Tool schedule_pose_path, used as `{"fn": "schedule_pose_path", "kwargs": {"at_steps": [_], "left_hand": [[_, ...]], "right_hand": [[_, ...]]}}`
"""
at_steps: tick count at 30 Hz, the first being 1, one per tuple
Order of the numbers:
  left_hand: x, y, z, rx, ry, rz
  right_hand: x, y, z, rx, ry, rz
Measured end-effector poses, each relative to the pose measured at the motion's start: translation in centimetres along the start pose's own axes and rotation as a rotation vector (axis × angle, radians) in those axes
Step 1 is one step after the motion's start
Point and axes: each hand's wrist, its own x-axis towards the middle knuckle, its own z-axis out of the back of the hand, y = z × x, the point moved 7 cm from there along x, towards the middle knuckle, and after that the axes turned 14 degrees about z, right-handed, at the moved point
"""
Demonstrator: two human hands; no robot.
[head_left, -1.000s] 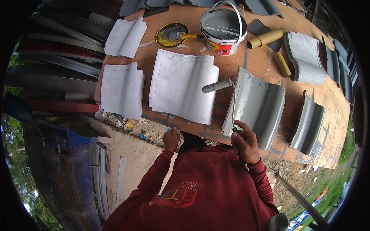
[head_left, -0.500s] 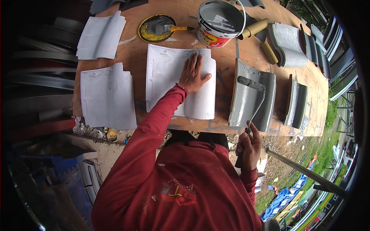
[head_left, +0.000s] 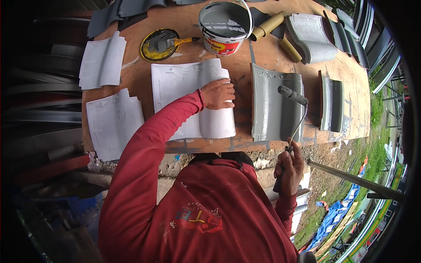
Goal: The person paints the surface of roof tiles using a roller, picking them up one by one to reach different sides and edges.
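Observation:
My left hand [head_left: 218, 94] lies across the raised right side of a white roof tile [head_left: 175, 87], its fingers bent over that edge. The tile lies flat on the wooden table. In my right hand [head_left: 290, 170], closed round the dark handle, is a small paint roller [head_left: 292, 95] with a grey-coated sleeve and a bent wire frame. The roller hangs over the right part of a grey-painted roof tile [head_left: 266, 103] with a wet sheen; I cannot tell whether it touches.
At the back stands a paint bucket [head_left: 222, 47] of grey paint, beside a yellow-rimmed lid [head_left: 153, 50] with a paintbrush [head_left: 177, 41] on it. White tiles [head_left: 115, 125] lie left; a narrower grey tile [head_left: 332, 105], cardboard tubes [head_left: 290, 50] and stacked tiles [head_left: 309, 37] lie right.
My left hand has gone from flat on the white tile to curled over its right edge. The roller has lifted or shifted rightward over the grey tile and tilted. The view has shifted slightly.

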Motion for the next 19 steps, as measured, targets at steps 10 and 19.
{"fn": "schedule_pose_path", "kwargs": {"at_steps": [10,19], "left_hand": [[-3.7,-8.2,-4.2,0.048,-0.020,0.130],[-10.1,3.2,3.2,-0.167,-0.616,0.553]], "right_hand": [[-1.4,-1.0,2.0,0.004,0.083,0.113],[1.5,0.3,0.2,0.013,0.138,0.164]]}}
